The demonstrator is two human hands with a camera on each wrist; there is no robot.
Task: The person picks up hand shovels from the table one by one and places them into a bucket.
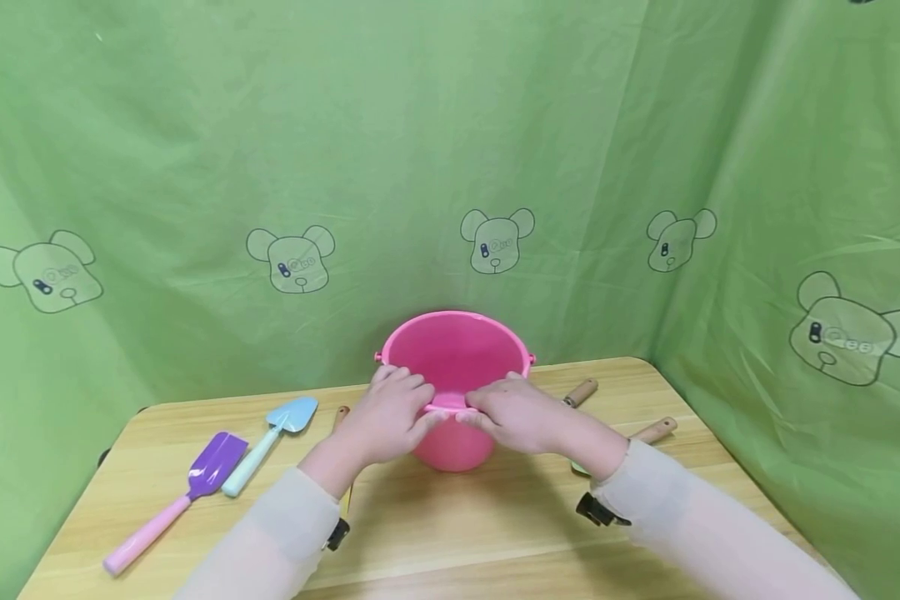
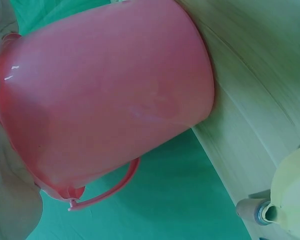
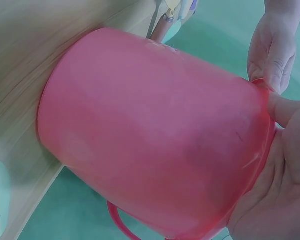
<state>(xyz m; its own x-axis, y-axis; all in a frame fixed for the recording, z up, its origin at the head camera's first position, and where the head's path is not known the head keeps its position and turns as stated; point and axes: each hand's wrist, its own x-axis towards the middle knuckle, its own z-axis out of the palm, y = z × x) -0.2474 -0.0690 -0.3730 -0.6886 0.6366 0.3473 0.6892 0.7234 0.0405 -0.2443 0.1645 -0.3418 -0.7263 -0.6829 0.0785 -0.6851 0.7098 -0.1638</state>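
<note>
A pink plastic bucket (image 1: 453, 454) stands upright on the wooden table (image 1: 457, 542), its mouth up. My left hand (image 1: 388, 414) grips the near rim on the left, thumb outside and fingers over the edge. Close beside it, my right hand (image 1: 523, 414) grips the same rim on the right, with its thumb (image 3: 285, 107) against the outer side. The thumbs almost meet at the middle of the near rim. On the bucket's far side the pink handle (image 2: 110, 192) hangs down. Parts of the fingers are hidden inside the bucket.
Left lie a purple shovel (image 1: 213, 467) with a pink handle and a blue trowel (image 1: 294, 414). My left forearm partly covers a yellow tool (image 1: 346, 502). Right are two wooden handles (image 1: 654, 431), one on a green blade. A green curtain (image 1: 420, 125) hangs behind.
</note>
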